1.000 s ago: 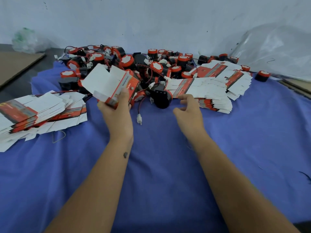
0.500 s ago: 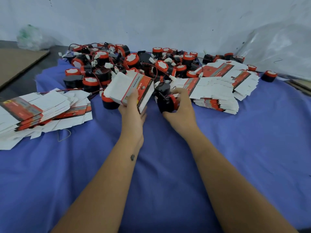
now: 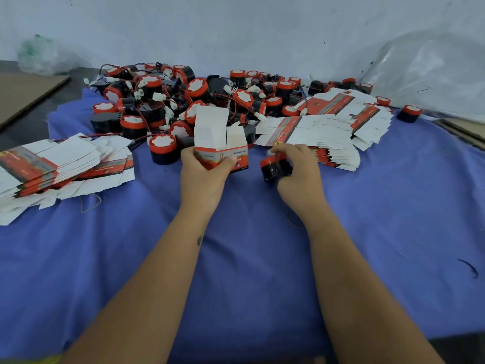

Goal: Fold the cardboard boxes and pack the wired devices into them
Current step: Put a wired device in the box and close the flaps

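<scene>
The little cardboard box [image 3: 221, 151] stands upright with its top flaps sticking up and its mouth open, and the left hand [image 3: 203, 172] wraps around its lower part, thumb across the front. It looks thin and light, so a hard squeeze would likely crush it; the firm bottom corners seem the best place to hold it. Just beside it, to the right, the right hand [image 3: 296, 166] curls its fingers around one wired device [image 3: 274, 168], a round black thing with a red rim, down near the blue cloth [image 3: 249, 258]. The device looks hard and a bit heavy for its size, so it should not bend. Its smooth round side might slip, so a grip around the body seems safest. Its wire cannot be seen well here; it may need tucking in so it does not snag on the flaps. Behind the hands sits a big pile of devices [image 3: 183, 101] with red and black wires and white plugs all tangled. A stack of flat boxes [image 3: 52, 164] lies on the left, and another flat stack [image 3: 328, 132] lies on the right, behind the right hand.
</scene>
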`<state>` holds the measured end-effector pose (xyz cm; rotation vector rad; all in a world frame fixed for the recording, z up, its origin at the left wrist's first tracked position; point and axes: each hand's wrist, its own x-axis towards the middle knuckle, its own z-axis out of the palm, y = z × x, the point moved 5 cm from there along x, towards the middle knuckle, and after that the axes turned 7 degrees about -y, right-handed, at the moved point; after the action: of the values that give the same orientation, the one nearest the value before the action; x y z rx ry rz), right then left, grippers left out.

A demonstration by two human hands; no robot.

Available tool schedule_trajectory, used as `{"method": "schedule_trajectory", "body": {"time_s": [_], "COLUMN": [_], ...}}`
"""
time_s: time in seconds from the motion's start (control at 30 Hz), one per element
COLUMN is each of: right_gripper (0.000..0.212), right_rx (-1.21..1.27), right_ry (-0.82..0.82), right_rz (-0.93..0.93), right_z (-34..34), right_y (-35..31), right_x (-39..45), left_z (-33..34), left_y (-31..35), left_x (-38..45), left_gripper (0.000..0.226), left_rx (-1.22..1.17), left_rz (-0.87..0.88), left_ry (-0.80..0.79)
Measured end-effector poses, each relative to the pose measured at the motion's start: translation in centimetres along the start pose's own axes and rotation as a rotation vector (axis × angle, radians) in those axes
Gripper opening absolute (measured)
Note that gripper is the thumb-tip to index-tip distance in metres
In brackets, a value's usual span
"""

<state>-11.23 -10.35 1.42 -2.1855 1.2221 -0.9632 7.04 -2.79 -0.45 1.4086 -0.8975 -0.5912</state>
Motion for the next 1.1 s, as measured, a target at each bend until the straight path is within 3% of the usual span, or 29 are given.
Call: {"method": "schedule_trajectory", "body": {"time_s": [0.17, 0.27, 0.33, 0.4, 0.47, 0.63, 0.73, 0.87, 0.9, 0.97, 1.03, 1.1], "right_gripper": [0.072, 0.039, 0.020, 0.020, 0.004, 0.028, 0.036, 0.028, 0.025, 0.025, 0.031, 0.038], "right_rx": [0.232, 0.489, 0.383, 0.258, 0.344, 0.438, 0.470, 0.365, 0.343, 0.330, 0.329, 0.255], "right_ry": [-0.076, -0.088, -0.043, 0.010, 0.039, 0.009, -0.012, 0.070, 0.107, 0.124, 0.050, -0.058], "right_rz": [0.086, 0.079, 0.041, 0.086, 0.144, 0.048, -0.025, 0.046, 0.097, 0.178, 0.201, 0.187], "right_z": [0.1, -0.1, -0.3, -0.6, -0.8, -2.1, -2.5, -2.8, -2.9, -2.6, -1.3, 0.1], "right_y": [-0.3, -1.3, -1.4, -0.9, -0.5, -0.7, -1.3, -0.8, -0.4, 0.2, -0.1, -0.8], "right_x": [-0.4, -0.5, -0.4, -0.3, -0.2, -0.2, -0.3, -0.1, -0.1, -0.1, 0.0, -0.1], "left_z": [0.3, 0.9, 1.4, 1.6, 1.6, 0.6, -0.2, 1.3, 1.8, 2.7, 3.2, 2.9], "left_y": [0.3, 0.7, 0.8, 0.8, 0.7, 0.9, 1.2, 0.8, 0.9, 1.0, 1.4, 1.8], "left_x": [-0.3, -0.6, -0.8, -0.8, -0.8, -0.6, -0.6, -0.8, -0.9, -1.4, -1.8, -1.8], "left_gripper": [0.060, 0.080, 0.086, 0.086, 0.085, 0.063, 0.049, 0.023, 0.024, 0.050, 0.073, 0.072], "left_rx": [0.135, 0.265, 0.306, 0.309, 0.279, 0.127, -0.106, -0.498, -0.533, -0.581, -0.617, -0.636], "left_rz": [0.050, 0.146, 0.187, 0.202, 0.185, 0.146, 0.110, -0.092, -0.132, -0.207, -0.201, -0.129], "left_ry": [-0.053, -0.128, -0.171, -0.179, -0.176, -0.036, 0.045, -0.165, -0.226, -0.321, -0.368, -0.338]}}
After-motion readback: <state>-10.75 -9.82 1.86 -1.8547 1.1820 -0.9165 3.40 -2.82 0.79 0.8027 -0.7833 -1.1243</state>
